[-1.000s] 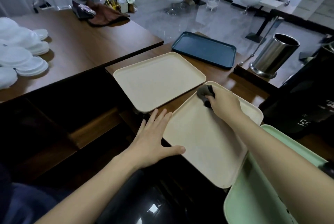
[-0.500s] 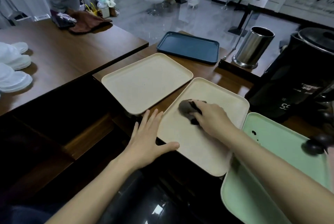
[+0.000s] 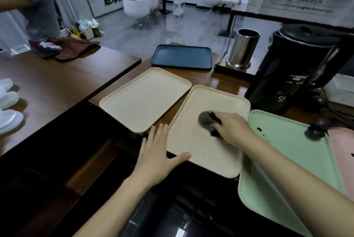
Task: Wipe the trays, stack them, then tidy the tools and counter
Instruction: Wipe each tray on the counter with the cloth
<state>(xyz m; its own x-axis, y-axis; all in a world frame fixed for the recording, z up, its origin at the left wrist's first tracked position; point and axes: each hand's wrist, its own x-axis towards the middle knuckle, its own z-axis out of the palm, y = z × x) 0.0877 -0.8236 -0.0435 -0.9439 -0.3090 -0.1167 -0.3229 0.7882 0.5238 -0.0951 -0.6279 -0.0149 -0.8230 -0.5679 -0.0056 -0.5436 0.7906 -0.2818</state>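
Observation:
Two cream trays lie side by side on the brown counter. My right hand (image 3: pixel 232 128) grips a dark grey cloth (image 3: pixel 206 119) pressed on the middle of the nearer cream tray (image 3: pixel 203 150). My left hand (image 3: pixel 156 150) lies flat with straight fingers against that tray's left edge, thumb on its near rim. The second cream tray (image 3: pixel 143 99) sits to the left. A dark blue tray (image 3: pixel 182 56) lies further back. A mint green tray (image 3: pixel 283 160) with dark specks sits to the right, partly under my right forearm.
A black kettle-like machine (image 3: pixel 298 70) and a steel cylinder (image 3: pixel 242 49) stand at the back right. Dark round-ended tools (image 3: pixel 318 129) lie by the green tray, next to a pink tray edge (image 3: pixel 342 160). White lids (image 3: pixel 8 110) sit far left. A person (image 3: pixel 28 5) stands behind a brown cloth (image 3: pixel 74 47).
My right hand has slid the cloth from the tray's far corner toward its middle. My left hand stays on the tray's left edge. The view has tilted up.

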